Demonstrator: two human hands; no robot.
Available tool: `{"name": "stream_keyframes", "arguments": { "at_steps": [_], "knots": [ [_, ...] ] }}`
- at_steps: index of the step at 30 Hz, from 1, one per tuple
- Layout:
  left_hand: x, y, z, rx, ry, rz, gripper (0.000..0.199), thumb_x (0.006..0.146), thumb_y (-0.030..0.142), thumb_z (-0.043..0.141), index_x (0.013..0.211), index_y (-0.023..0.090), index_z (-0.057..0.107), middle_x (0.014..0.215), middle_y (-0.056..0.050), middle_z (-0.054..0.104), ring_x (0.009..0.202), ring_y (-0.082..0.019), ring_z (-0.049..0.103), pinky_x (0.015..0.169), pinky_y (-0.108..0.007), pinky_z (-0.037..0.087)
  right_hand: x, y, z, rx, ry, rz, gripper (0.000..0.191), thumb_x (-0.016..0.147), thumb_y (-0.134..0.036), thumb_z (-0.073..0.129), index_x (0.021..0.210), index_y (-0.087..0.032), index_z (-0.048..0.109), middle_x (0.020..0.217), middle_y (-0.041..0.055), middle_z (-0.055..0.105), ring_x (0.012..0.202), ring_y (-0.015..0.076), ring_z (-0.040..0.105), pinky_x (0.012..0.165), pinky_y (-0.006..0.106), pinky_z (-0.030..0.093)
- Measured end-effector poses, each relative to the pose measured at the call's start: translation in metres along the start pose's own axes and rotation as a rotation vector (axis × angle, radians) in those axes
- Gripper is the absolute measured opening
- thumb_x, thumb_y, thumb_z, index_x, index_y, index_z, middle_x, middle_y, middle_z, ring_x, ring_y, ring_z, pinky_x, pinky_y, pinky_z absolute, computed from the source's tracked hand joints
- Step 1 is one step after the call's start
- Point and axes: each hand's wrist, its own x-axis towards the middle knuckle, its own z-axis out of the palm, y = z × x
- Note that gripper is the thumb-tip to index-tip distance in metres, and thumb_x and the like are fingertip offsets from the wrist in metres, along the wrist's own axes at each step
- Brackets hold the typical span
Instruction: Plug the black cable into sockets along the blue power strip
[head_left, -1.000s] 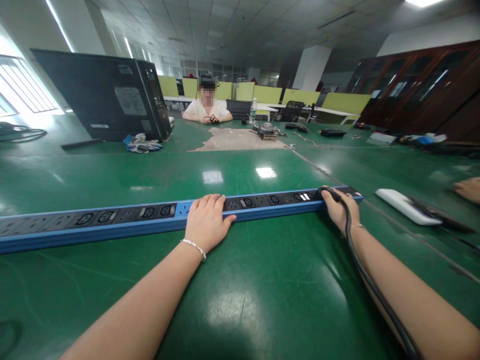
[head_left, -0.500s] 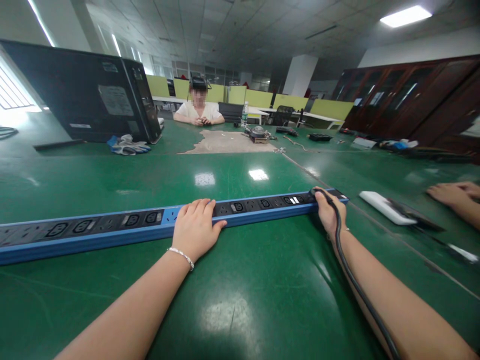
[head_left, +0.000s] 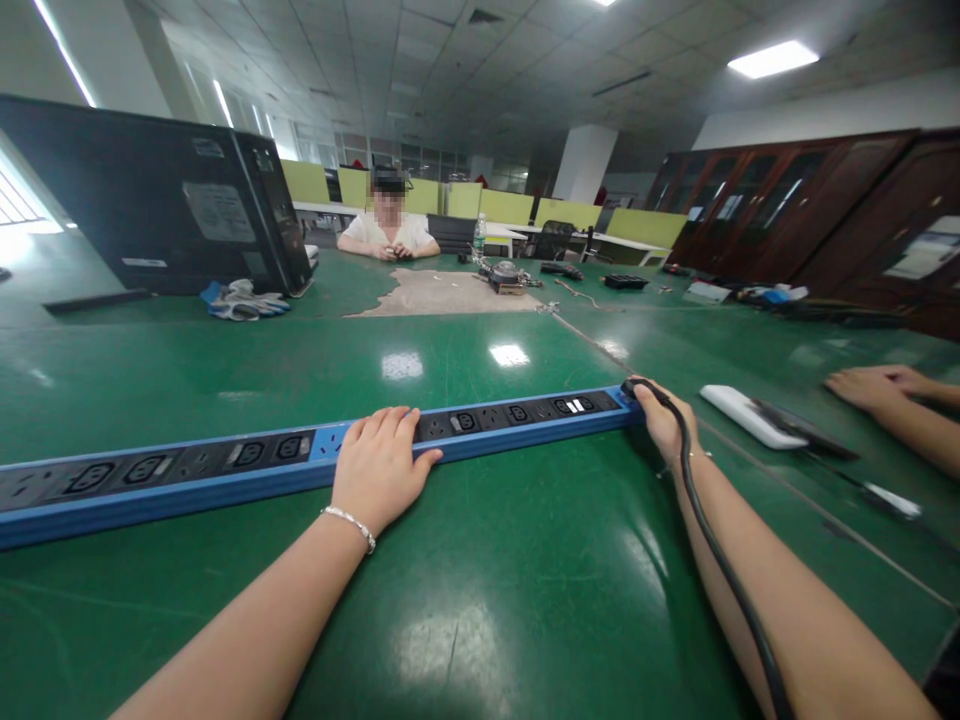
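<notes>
A long blue power strip point(head_left: 521, 433) with a row of black sockets lies across the green table, running out past the left edge. My left hand point(head_left: 379, 465) rests over its middle, fingers across the top and thumb along the near side. At the strip's right end, my right hand point(head_left: 664, 420) is closed on a black plug point(head_left: 634, 388). Its thick black cable point(head_left: 701, 510) runs back over my right forearm. The fingers hide the strip's tip, and I cannot tell whether the plug sits in a socket.
Another person's hands point(head_left: 874, 388) lie at the right, near a white box-like device point(head_left: 750, 415). A person point(head_left: 390, 235) sits across the table point(head_left: 480, 560). A black computer case point(head_left: 165, 210) and gloves point(head_left: 244, 300) are at the far left. A bottle point(head_left: 480, 232) stands behind small parts.
My right hand has shifted slightly right along the strip with the plug, uncovering a blue section near the end. My left hand stays on the strip. The whole view has moved a little.
</notes>
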Motion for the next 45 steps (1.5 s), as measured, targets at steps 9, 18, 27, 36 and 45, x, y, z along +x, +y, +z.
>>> {"name": "stream_keyframes", "arguments": {
  "at_steps": [9,18,27,36,45],
  "knots": [
    [0.000,-0.001,0.000,0.003,-0.005,0.002,0.048,0.083,0.046,0.048,0.119,0.015,0.054,0.121,-0.013,0.059,0.114,-0.029,0.050,0.096,-0.043,0.036,0.004,-0.001,0.000,-0.146,-0.038,-0.030,0.038,0.077,-0.047,0.048,0.096,-0.022,0.071,0.100,0.0046,0.070,0.102,0.0256,0.060,0.094,0.041,0.043],
    [0.000,0.001,-0.001,0.012,-0.013,-0.006,0.047,0.083,0.045,0.047,0.119,0.017,0.053,0.122,-0.013,0.059,0.114,-0.029,0.050,0.095,-0.045,0.036,0.003,0.004,0.004,-0.288,-0.059,-0.107,0.040,0.079,-0.045,0.045,0.101,-0.023,0.069,0.105,0.0062,0.068,0.109,0.0262,0.056,0.098,0.043,0.038],
    [0.000,0.000,-0.001,0.042,-0.010,0.009,0.046,0.084,0.045,0.047,0.118,0.015,0.053,0.121,-0.013,0.059,0.113,-0.029,0.051,0.094,-0.044,0.037,-0.001,0.008,0.008,-0.248,-0.039,-0.098,0.040,0.081,-0.045,0.045,0.105,-0.023,0.068,0.112,0.0068,0.065,0.116,0.0267,0.051,0.101,0.045,0.035],
    [0.000,0.000,0.000,0.049,-0.011,0.012,0.047,0.084,0.046,0.046,0.119,0.014,0.053,0.121,-0.013,0.059,0.113,-0.029,0.050,0.094,-0.044,0.037,-0.008,0.009,0.012,-0.174,0.009,0.015,0.041,0.080,-0.045,0.047,0.108,-0.024,0.067,0.117,0.0052,0.063,0.122,0.0263,0.045,0.105,0.045,0.031],
    [0.001,0.000,0.000,0.039,-0.015,0.014,0.048,0.084,0.047,0.045,0.118,0.015,0.054,0.120,-0.013,0.059,0.113,-0.029,0.051,0.094,-0.044,0.037,-0.007,0.011,0.014,-0.211,0.009,0.000,0.045,0.080,-0.046,0.044,0.110,-0.021,0.066,0.119,0.0071,0.062,0.126,0.0293,0.040,0.106,0.047,0.027]
  ]
}}
